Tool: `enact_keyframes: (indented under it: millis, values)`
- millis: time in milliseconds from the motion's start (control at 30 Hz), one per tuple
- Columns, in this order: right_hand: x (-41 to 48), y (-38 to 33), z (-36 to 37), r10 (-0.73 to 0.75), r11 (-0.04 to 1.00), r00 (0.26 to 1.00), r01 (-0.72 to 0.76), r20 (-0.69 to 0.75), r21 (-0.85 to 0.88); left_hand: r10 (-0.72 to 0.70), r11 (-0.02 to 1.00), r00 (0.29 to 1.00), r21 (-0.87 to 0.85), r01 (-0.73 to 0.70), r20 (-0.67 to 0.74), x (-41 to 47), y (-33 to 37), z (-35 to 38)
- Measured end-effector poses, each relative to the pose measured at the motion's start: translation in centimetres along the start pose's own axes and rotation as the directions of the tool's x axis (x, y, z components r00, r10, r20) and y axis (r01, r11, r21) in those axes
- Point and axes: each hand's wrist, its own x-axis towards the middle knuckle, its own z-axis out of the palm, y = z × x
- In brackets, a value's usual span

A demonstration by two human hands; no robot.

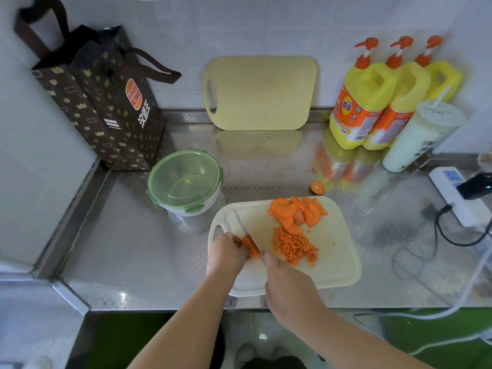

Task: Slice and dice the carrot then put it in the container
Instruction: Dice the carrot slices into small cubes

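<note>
Left hand (pixel 226 251) fingers curl on carrot piece (pixel 249 246) on cutting board (pixel 335 265). Right hand (pixel 287 286) fingers grip knife (pixel 247 233), blade against carrot. Diced pile (pixel 294 246) beside; container (pixel 185 179) lidded.

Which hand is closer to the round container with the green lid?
Left. The left hand, holding the carrot piece, lies just right of and in front of the container; the right hand, gripping the knife, is farther right.

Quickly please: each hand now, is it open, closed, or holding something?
Left hand: holding the carrot piece on the board.
Right hand: gripping the knife.
</note>
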Motion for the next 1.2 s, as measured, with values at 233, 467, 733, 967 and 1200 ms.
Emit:
enact_keyframes:
  millis: [233,467,733,967,1200]
  values:
    - [-0.1,-0.2,0.0,0.015,0.999,1.0,-0.014,0.003,-0.034,-0.013,0.999,1.0,-0.04,0.014,0.021,-0.1,0.4,-0.2]
    - [0.2,-0.2,-0.1,0.041,0.998,0.999,-0.04,0.029,-0.046,-0.029,0.998,0.999,-0.048,0.031,0.041,0.1,0.2,-0.4]
    - [0.4,-0.2,-0.4,0.037,0.997,0.998,-0.034,0.052,-0.062,-0.019,0.999,0.998,-0.048,0.021,0.052,0.6,0.0,-0.3]
    - [1.0,0.1,-0.6,0.057,0.997,0.99,-0.048,0.132,-0.067,-0.003,1.0,0.998,-0.016,0.004,0.055,1.2,-0.5,-0.1]
    - [1.8,0.3,0.8,0.076,0.989,0.98,-0.051,0.182,-0.138,0.013,0.999,0.997,-0.044,-0.01,0.073,1.6,-0.7,0.0]
